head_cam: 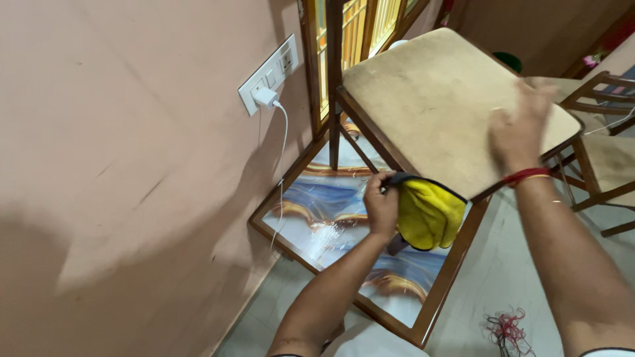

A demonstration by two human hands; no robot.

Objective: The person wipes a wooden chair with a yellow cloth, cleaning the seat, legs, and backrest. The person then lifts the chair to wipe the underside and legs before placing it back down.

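Near the middle of the view, the left hand (381, 206) is pinched shut on the dark-trimmed edge of a yellow cloth (428, 213), which hangs bunched just below the near-left edge of a chair seat (430, 92); the fingertips are tucked behind the cloth's hem and cannot be made out singly. Further right, the right hand (519, 129) lies on the seat's tan cushion near its right edge, blurred, so whether its fingers are spread or together cannot be told; a red thread band (526, 175) circles the wrist. Both forearms run off the bottom edge. Below the seat, the chair's dark wooden leg (335, 99) stands on a framed panel with a blue and gold swirl pattern (331, 211), whose middle is hidden by the hand and cloth and whose near corner sits close to the bottom edge. At left, the pink wall (119, 165) fills much of the view, carrying a white switch plate (268, 73) with a charger (266, 97) and a cable hanging down. A second wooden chair (608, 152) is cut off at the far right. A tangle of red and dark thread (506, 330) lies on the pale floor (489, 271), where open room remains between the panel and the right arm
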